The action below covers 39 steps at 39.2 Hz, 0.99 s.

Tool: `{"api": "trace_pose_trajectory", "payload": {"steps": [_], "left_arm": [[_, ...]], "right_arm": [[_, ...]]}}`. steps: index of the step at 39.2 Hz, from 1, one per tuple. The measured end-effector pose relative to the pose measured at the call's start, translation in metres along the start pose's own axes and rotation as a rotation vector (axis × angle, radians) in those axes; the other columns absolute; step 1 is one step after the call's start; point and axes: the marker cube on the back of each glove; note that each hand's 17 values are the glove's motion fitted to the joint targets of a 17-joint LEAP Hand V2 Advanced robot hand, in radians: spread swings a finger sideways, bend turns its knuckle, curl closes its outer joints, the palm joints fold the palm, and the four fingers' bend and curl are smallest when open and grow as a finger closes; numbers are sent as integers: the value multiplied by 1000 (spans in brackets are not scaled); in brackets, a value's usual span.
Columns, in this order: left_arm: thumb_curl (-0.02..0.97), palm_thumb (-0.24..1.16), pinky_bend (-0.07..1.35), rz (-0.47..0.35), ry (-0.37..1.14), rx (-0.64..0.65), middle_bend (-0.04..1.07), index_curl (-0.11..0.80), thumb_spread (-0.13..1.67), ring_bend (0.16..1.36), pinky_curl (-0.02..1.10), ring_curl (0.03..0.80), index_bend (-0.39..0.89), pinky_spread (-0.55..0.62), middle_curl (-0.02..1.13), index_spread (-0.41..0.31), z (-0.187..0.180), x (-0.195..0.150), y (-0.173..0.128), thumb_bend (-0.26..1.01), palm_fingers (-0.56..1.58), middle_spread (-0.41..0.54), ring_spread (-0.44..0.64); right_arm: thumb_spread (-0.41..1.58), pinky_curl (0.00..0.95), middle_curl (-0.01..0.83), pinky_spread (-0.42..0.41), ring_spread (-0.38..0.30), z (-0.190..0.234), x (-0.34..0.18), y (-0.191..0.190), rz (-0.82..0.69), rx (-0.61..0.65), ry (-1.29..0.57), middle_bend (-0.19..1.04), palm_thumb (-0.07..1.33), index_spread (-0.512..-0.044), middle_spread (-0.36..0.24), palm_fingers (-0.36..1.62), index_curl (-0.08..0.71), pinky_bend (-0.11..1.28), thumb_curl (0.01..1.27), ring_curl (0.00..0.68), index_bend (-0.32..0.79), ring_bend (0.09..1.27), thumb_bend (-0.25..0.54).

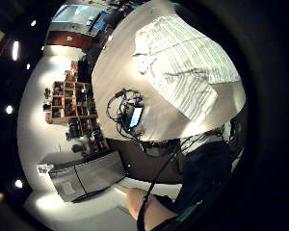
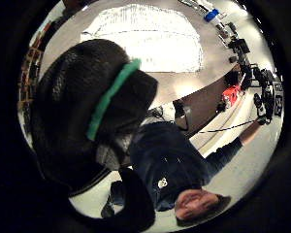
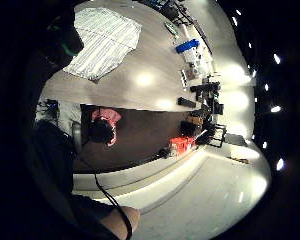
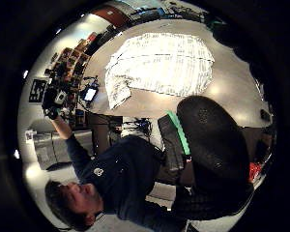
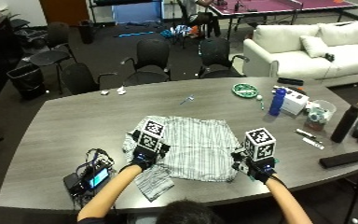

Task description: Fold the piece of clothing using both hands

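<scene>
A white shirt with thin dark stripes (image 5: 194,144) lies spread flat on the grey table (image 5: 73,126) in front of me, one sleeve (image 5: 153,182) trailing toward the front edge. My left hand (image 5: 141,160) hovers over the shirt's left edge, and my right hand (image 5: 255,170) hovers just off its right front corner. Neither hand holds cloth. Both palm cameras look down on the whole shirt (image 1: 183,67) (image 4: 159,63) from some height. A gloved hand (image 2: 92,121) fills much of the left thumb side view, with the shirt (image 2: 145,36) beyond it.
A small screen device with tangled cables (image 5: 89,177) sits at the front left of the table. A blue bottle (image 5: 278,101), a white box (image 5: 297,100), a black bottle (image 5: 343,123) and a flat black case (image 5: 343,159) stand to the right. Chairs line the far side.
</scene>
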Motion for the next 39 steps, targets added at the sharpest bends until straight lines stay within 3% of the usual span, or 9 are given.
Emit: {"api": "trace_pose_trajectory", "payload": {"steps": [1, 6, 14, 26, 39], "left_arm": [[9, 46, 415, -1, 0, -1, 107, -16, 423, 535, 90, 102, -20, 163, 4, 32, 0, -1, 0, 26, 177, 175, 172], [34, 74, 512, -15, 4, -8, 158, -3, 753, 682, 172, 191, 25, 252, 52, 49, 3, -10, 5, 40, 84, 275, 275], [79, 90, 587, -24, 44, -14, 191, 18, 1033, 774, 235, 239, 72, 314, 107, 59, 13, -28, 9, 34, 5, 350, 349], [134, 91, 621, -112, 135, -62, 197, 55, 1169, 821, 276, 259, 91, 340, 174, 56, 33, -59, 17, -4, -37, 387, 383], [192, 128, 603, -23, 213, -87, 182, 106, 1165, 801, 292, 257, 134, 369, 212, 47, 50, -55, 11, -16, -58, 402, 413]], "right_arm": [[444, 99, 59, -1, -55, 0, 0, 0, -1, 1, -1, 219, 305, -162, -50, 707, 36, 444, 52, 103, 130, 478, 208], [790, 199, 133, -2, -82, 3, 1, -2, -11, 6, -12, 218, 356, -237, -64, 659, 117, 479, 88, 210, 119, 528, 239], [1087, 253, 207, -3, -102, 2, -1, -5, -14, 13, -40, 219, 374, -286, -72, 630, 156, 485, 129, 265, 114, 537, 232], [1256, 294, 281, 15, -84, -2, 0, -22, 9, 45, -101, 221, 381, -300, -63, 557, 193, 481, 175, 291, 125, 472, 188], [1298, 323, 322, 31, -68, -2, -3, -31, 20, 19, -108, 197, 395, -310, -49, 500, 186, 512, 215, 315, 88, 481, 132]]}}
